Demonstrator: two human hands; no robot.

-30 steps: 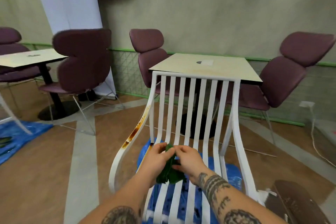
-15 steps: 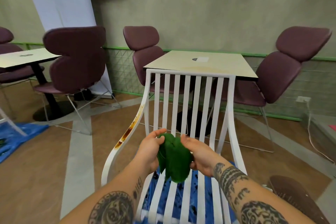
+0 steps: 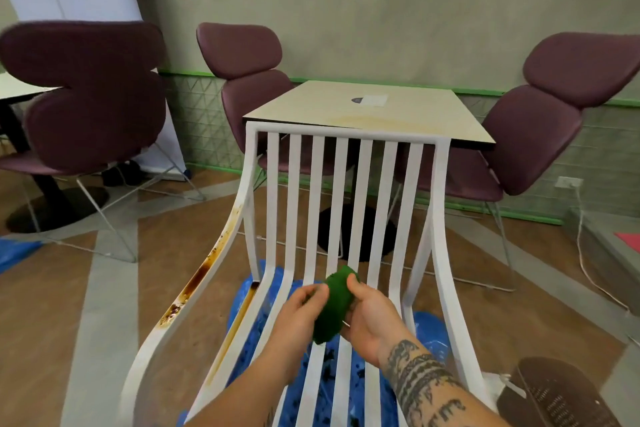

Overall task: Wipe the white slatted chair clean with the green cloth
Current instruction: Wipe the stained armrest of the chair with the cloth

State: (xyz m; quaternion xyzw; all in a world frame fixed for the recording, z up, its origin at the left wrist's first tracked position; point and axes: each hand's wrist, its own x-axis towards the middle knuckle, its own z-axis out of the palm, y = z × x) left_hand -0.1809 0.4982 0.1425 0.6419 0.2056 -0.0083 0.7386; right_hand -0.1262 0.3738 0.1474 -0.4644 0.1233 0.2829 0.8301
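The white slatted chair (image 3: 346, 135) stands right in front of me, its back towards the table. Brown rust-like stains run down its left arm rail (image 3: 204, 270) and along a left seat slat. Above the seat slats I hold the green cloth (image 3: 334, 305), bunched into a wad, between both hands. My left hand (image 3: 298, 315) grips its left side and my right hand (image 3: 370, 315) wraps its right side. The cloth hangs clear of the slats and does not touch the chair.
A blue sheet (image 3: 263, 326) lies on the floor under the chair. Behind it stands a beige table (image 3: 398, 114) with purple chairs (image 3: 540, 121) around it. A brown perforated object (image 3: 557, 392) sits at the lower right, and a white cable (image 3: 588, 263) trails on the floor.
The cloth went from low on the seat slats to lifted and spread, and is now folded into a tighter wad. The view has moved closer to the chair.
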